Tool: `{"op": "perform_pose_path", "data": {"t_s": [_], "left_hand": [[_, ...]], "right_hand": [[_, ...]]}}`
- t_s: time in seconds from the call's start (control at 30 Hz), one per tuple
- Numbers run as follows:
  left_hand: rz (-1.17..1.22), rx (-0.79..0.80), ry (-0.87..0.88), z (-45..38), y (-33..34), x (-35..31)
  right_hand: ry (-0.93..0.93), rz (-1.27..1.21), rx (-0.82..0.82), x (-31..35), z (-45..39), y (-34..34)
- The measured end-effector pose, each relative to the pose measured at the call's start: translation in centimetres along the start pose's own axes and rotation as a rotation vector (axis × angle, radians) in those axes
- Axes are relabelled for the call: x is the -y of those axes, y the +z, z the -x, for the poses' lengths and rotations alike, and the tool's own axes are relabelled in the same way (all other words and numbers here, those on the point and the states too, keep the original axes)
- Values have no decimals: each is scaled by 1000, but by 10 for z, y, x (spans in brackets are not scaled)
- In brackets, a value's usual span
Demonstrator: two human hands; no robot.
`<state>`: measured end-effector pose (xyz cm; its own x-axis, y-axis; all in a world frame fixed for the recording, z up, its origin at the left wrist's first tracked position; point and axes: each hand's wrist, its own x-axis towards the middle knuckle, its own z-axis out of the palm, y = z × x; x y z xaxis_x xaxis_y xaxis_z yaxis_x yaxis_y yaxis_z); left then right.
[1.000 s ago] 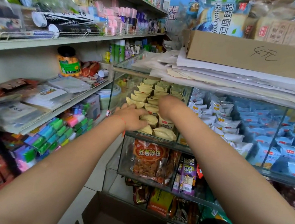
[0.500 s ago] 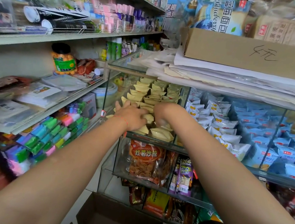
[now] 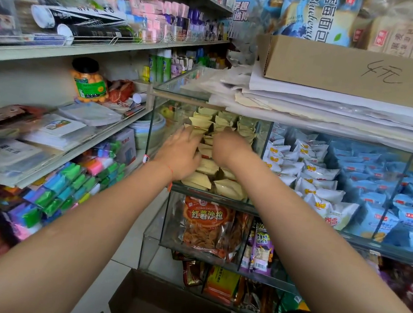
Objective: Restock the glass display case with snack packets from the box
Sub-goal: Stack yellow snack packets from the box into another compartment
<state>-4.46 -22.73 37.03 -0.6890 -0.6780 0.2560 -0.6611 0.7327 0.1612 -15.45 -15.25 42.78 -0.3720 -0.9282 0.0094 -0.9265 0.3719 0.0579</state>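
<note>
Both hands have been pushed deeper into the case since the earlier frames, from the front rows toward the middle ones. Farthest left, shelves of stationery and a clear jar of orange snack balls are seen, well apart from the work. The left hand is laid flat, fingers spread, pressing on the pale-yellow foil snack packets in the leftmost compartment of the glass display case. Just beside it, the right hand is reached in among the same packets; its fingers are hidden, so its grip cannot be told. The rows would best be pressed back evenly and kept upright, so that room is made at the front. Below, the brown cardboard box is left open on the floor.
</note>
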Motion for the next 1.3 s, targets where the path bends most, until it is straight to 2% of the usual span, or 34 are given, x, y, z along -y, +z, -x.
{"op": "perform_pose_path", "data": {"t_s": [0.1, 0.27, 0.37, 0.43, 0.5, 0.67, 0.73, 0.83, 0.97, 1.13, 1.3], "left_hand": [[-3, 184, -47, -1, 10, 2], [-7, 282, -78, -6, 14, 5], [17, 224, -55, -10, 4, 8], [33, 144, -37, -13, 1, 10], [46, 134, -24, -13, 2, 9], [54, 157, -38, -18, 5, 12], [40, 150, -34, -22, 5, 14], [24, 137, -11, -30, 8, 16], [7, 130, 18, -46, 8, 16], [-32, 204, 44, -61, 14, 18], [-50, 180, 37, -63, 27, 25]], "right_hand": [[26, -51, 102, 8, -9, 28], [25, -31, 140, 9, -18, 56], [55, -86, 138, 11, -25, 43], [143, -129, 37, 11, -33, 33], [221, -82, -7, 10, -39, 29], [377, -25, 170, -4, -67, 49], [376, -8, 155, -3, -74, 46], [388, 17, 49, 2, -87, 35], [402, -102, -95, -13, -106, 38], [415, -185, 37, -19, -131, 58], [508, -200, -53, -14, -129, 47]]}}
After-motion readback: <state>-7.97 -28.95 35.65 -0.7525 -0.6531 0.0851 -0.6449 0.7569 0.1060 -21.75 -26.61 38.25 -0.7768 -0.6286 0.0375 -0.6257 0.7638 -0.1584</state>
